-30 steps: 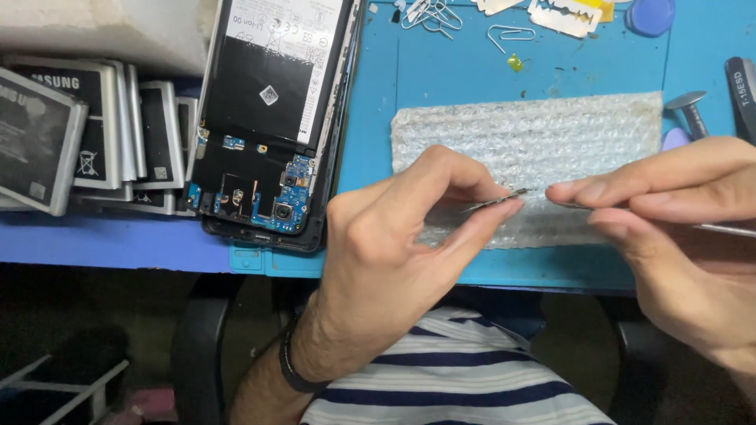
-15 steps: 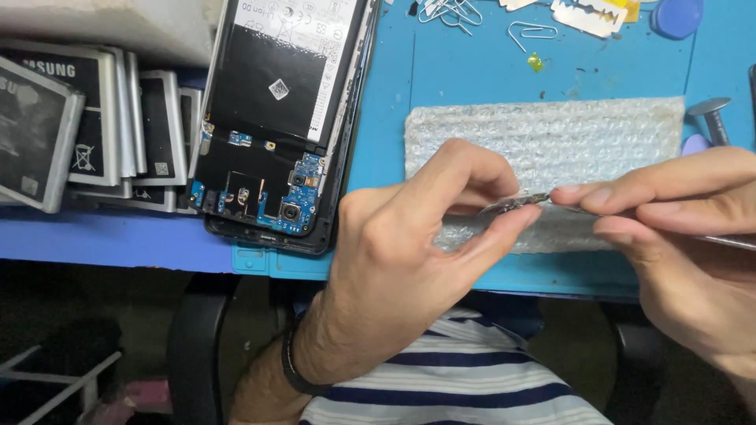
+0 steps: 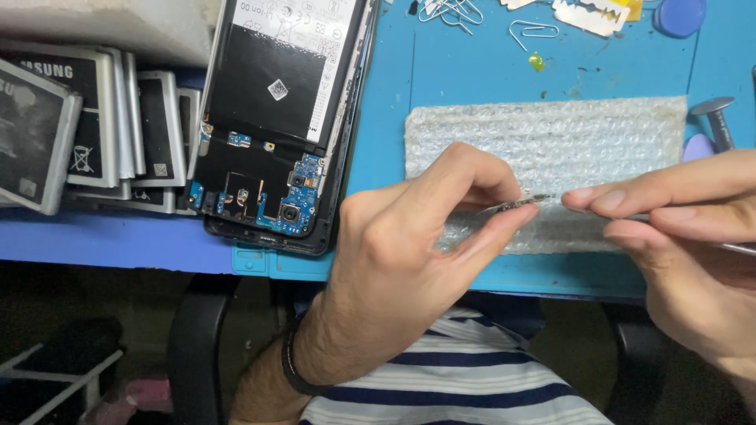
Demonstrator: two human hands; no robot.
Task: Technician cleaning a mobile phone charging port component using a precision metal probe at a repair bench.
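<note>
blue mat (image 3: pixel 472 86), striped navy-white shirt (image 3: pixel 472 393).

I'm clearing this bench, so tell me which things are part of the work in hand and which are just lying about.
In use:
left hand pinching a small metal part
right hand with a thin metal tool
bubble wrap beneath them

Lying about:
opened phone
stack of batteries
paper clip
razor blade
blue mat

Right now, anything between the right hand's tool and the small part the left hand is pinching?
Nothing visible. The left hand pinches the small part over the bubble wrap; the right hand brings its tool up to the part's exposed end.
</note>
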